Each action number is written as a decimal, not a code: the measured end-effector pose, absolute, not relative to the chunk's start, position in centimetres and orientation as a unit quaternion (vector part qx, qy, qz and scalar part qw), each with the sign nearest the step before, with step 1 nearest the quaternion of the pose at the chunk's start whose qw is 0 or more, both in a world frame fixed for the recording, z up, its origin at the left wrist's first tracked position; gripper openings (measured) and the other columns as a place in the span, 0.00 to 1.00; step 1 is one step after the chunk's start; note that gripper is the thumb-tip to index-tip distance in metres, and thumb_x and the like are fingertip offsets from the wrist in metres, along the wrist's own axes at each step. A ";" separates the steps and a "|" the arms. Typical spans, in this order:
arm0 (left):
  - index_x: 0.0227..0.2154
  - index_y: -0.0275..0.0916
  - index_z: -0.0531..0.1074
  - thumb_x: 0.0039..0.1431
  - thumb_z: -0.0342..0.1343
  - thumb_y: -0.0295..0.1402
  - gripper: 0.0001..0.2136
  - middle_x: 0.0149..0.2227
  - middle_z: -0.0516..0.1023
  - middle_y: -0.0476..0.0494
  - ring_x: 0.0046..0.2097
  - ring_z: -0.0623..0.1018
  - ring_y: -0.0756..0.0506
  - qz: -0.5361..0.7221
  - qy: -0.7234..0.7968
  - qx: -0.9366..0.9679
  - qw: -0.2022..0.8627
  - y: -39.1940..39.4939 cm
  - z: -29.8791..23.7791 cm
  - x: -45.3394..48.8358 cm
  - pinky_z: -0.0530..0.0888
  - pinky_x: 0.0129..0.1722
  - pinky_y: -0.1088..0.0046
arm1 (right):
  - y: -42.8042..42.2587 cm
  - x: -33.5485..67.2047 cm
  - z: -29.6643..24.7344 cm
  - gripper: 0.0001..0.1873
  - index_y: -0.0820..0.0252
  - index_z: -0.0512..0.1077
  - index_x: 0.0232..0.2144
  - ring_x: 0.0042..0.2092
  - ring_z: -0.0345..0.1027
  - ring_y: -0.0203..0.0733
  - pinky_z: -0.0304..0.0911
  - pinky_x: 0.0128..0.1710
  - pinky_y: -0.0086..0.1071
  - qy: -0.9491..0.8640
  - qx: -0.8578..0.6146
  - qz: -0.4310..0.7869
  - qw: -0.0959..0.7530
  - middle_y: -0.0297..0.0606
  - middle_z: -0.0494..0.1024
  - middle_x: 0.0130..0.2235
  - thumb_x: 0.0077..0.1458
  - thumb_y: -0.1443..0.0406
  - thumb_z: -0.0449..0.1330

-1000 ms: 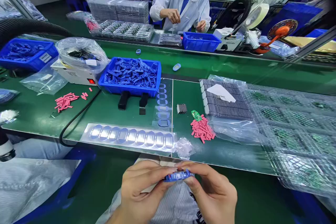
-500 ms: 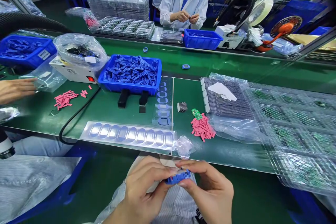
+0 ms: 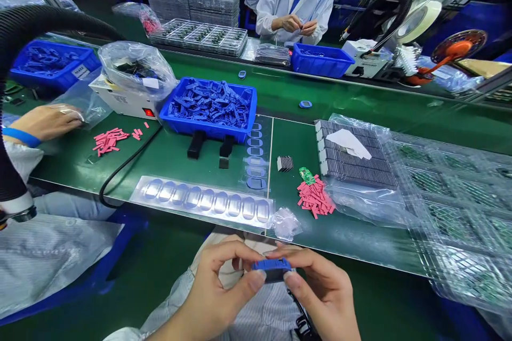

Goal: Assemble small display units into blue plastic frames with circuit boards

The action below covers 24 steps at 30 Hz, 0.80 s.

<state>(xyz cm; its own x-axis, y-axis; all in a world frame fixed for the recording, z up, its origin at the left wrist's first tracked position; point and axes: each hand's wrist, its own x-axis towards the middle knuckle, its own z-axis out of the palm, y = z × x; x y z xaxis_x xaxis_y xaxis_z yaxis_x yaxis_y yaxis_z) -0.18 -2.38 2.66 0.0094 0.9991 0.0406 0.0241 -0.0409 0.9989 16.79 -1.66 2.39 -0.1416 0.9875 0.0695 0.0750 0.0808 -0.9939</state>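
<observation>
Just in front of my lap, both hands grip a small blue plastic housing [image 3: 272,265] by its two ends. My left hand [image 3: 224,282] pinches its left end, thumb below and fingers behind. At the right end, my right hand [image 3: 324,285] has its thumb on the lower edge and its fingers over the back. A dark flat face shows on the housing's near side, below the blue rim. On the bench edge beyond lie a strip of clear oval films [image 3: 208,200] and a crumpled piece of clear plastic [image 3: 285,224].
A blue bin [image 3: 250,112] of blue plastic parts stands behind the film strip. To the right lie pink strips [image 3: 316,197], a green circuit board [image 3: 307,175] and clear trays [image 3: 448,213]. A co-worker's hand [image 3: 52,121] is at the left; another person [image 3: 296,5] works across the bench.
The housing has tilted in my hands, so its dark face now shows, and both thumbs have shifted along its lower edge. The co-worker's hand at the left has moved further into view.
</observation>
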 end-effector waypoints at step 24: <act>0.29 0.42 0.77 0.55 0.59 0.34 0.04 0.26 0.77 0.49 0.28 0.73 0.50 0.538 0.512 0.467 0.480 -2.7 1.7 1.4 0.70 0.28 0.76 | -2.4 15.8 0.7 0.14 0.55 0.73 0.40 0.43 0.76 0.46 0.73 0.43 0.37 -0.624 -0.486 0.360 0.495 0.40 0.81 0.41 0.49 0.69 0.65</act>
